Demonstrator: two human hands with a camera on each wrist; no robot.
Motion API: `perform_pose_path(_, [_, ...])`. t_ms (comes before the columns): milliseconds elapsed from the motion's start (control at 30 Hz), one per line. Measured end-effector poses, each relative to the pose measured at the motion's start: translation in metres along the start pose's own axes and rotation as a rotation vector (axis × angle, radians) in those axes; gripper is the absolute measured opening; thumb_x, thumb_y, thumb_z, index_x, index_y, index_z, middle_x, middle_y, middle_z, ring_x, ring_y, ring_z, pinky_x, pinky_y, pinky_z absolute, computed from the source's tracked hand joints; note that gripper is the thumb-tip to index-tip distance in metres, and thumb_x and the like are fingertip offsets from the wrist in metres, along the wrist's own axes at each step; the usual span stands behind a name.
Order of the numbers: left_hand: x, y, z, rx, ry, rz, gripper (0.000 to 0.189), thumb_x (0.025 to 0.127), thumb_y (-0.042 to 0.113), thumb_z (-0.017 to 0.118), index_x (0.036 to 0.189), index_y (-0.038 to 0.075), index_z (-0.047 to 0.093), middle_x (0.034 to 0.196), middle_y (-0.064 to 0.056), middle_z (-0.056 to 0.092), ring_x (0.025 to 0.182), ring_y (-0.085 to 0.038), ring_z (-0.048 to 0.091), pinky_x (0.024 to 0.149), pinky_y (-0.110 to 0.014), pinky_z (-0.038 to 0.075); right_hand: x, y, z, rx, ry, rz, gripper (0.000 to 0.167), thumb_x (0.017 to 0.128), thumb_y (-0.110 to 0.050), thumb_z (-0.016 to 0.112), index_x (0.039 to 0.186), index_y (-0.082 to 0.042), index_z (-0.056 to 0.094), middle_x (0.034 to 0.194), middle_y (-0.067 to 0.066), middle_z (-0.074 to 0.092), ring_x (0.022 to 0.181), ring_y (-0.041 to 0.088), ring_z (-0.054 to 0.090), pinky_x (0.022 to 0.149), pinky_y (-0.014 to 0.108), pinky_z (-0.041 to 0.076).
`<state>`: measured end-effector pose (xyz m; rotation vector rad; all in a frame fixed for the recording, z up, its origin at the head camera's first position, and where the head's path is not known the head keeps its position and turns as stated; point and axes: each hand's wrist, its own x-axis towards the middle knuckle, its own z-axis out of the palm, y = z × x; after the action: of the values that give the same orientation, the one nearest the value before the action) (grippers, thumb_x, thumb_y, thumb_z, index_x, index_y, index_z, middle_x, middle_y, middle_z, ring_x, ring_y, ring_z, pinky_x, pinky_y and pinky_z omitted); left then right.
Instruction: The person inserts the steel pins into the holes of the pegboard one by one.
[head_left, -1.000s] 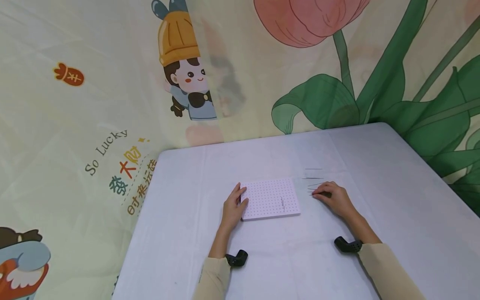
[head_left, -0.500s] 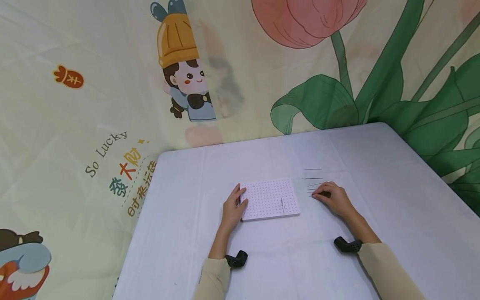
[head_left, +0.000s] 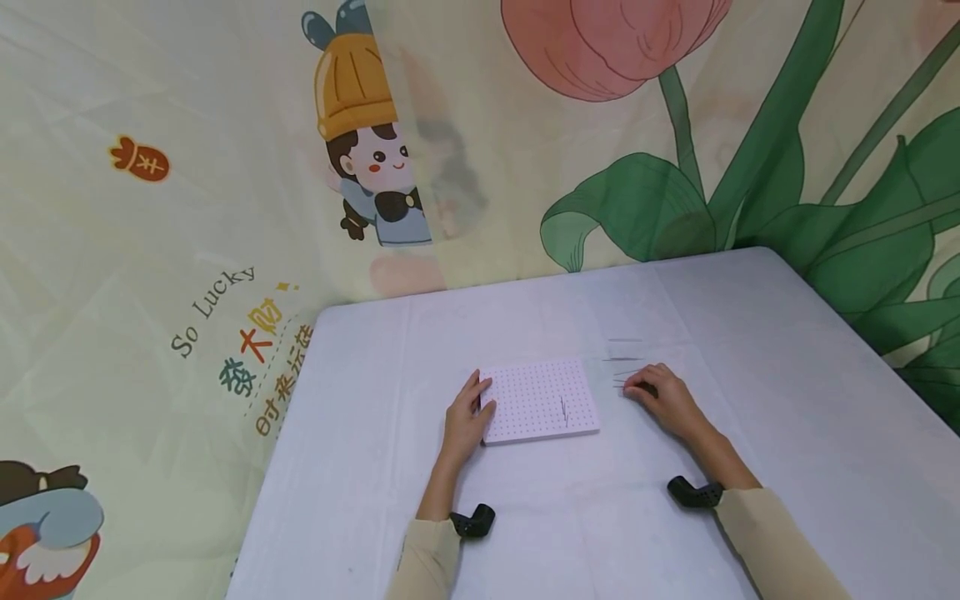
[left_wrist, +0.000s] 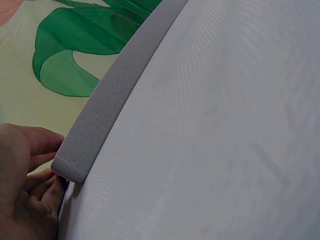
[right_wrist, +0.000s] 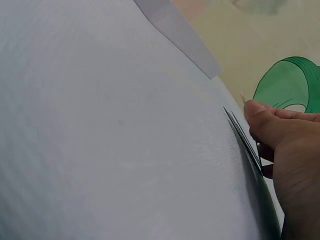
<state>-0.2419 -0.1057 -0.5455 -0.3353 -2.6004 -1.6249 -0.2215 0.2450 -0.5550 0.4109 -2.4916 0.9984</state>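
A pale board with rows of small holes lies on the table. My left hand holds its left edge, and in the left wrist view the fingers close on the corner of the board. A few thin dark needles stand up from the board's right part. To the right of the board, my right hand has thumb and forefinger together. A slim pale tip sticks out past that thumb in the right wrist view, so it pinches a needle. Below the fingers lie dark pointed needles.
More needles lie in a loose column on the white tablecloth, beyond the right hand. A printed cloth backdrop hangs behind the table's far edge. Each wrist wears a black camera.
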Motion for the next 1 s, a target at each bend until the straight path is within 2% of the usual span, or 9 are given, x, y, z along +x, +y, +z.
perform_pose_path(200, [0.0, 0.0, -0.001, -0.003, 0.002, 0.0, 0.04, 0.088, 0.007, 0.059, 0.128, 0.005, 0.054, 0.147, -0.006, 0.032, 0.132, -0.018, 0.031, 0.103, -0.024, 0.034, 0.003, -0.005, 0.0, 0.084, 0.092, 0.007, 0.007, 0.083, -0.001, 0.065, 0.089, -0.004, 0.064, 0.084, 0.003, 0.061, 0.078, 0.008, 0.052, 0.066, 0.011, 0.043])
perform_pose_path(500, [0.0, -0.001, -0.001, -0.006, 0.005, 0.002, 0.04, 0.089, 0.008, 0.059, 0.128, 0.006, 0.054, 0.147, -0.004, 0.031, 0.133, -0.016, 0.03, 0.103, -0.024, 0.034, 0.008, -0.022, 0.003, 0.207, 0.108, 0.071, 0.007, 0.085, -0.002, 0.063, 0.092, 0.0, 0.063, 0.086, 0.007, 0.064, 0.08, 0.005, 0.054, 0.073, 0.007, 0.043])
perform_pose_path(600, [0.0, -0.002, -0.001, -0.006, 0.006, -0.004, 0.04, 0.089, 0.008, 0.059, 0.128, 0.007, 0.054, 0.147, -0.003, 0.031, 0.133, -0.016, 0.03, 0.103, -0.024, 0.034, 0.011, -0.035, 0.004, 0.249, 0.104, 0.093, 0.008, 0.087, -0.003, 0.061, 0.093, 0.002, 0.062, 0.087, 0.009, 0.063, 0.08, 0.005, 0.054, 0.073, 0.007, 0.044])
perform_pose_path(700, [0.0, -0.003, 0.0, -0.01, 0.004, -0.012, 0.04, 0.089, 0.008, 0.059, 0.128, 0.007, 0.054, 0.147, -0.001, 0.031, 0.133, -0.015, 0.03, 0.103, -0.023, 0.034, 0.014, -0.056, 0.004, 0.333, 0.104, 0.108, 0.007, 0.087, -0.001, 0.059, 0.093, 0.003, 0.06, 0.085, 0.009, 0.062, 0.077, 0.006, 0.054, 0.07, 0.009, 0.045])
perform_pose_path(800, [0.001, -0.005, 0.0, -0.011, 0.003, -0.013, 0.04, 0.089, 0.008, 0.059, 0.128, 0.008, 0.054, 0.147, -0.001, 0.031, 0.132, -0.014, 0.03, 0.103, -0.022, 0.034, 0.019, -0.076, 0.005, 0.436, 0.099, 0.112, 0.006, 0.087, 0.004, 0.057, 0.092, 0.006, 0.058, 0.082, 0.013, 0.06, 0.072, 0.012, 0.054, 0.064, 0.017, 0.049])
perform_pose_path(900, [0.001, -0.006, 0.001, -0.012, 0.001, -0.007, 0.04, 0.089, 0.008, 0.059, 0.129, 0.008, 0.054, 0.147, -0.001, 0.031, 0.132, -0.014, 0.03, 0.103, -0.022, 0.034, 0.025, -0.083, 0.013, 0.52, 0.087, 0.099, 0.006, 0.088, 0.007, 0.054, 0.093, 0.009, 0.056, 0.081, 0.019, 0.058, 0.071, 0.02, 0.056, 0.06, 0.027, 0.052])
perform_pose_path(1000, [0.001, -0.006, 0.002, -0.016, -0.003, -0.001, 0.04, 0.089, 0.008, 0.058, 0.128, 0.007, 0.054, 0.147, -0.002, 0.031, 0.132, -0.015, 0.031, 0.103, -0.023, 0.034, 0.029, -0.092, 0.019, 0.594, 0.07, 0.087, 0.006, 0.088, 0.01, 0.052, 0.093, 0.013, 0.053, 0.08, 0.025, 0.057, 0.072, 0.027, 0.056, 0.063, 0.032, 0.053])
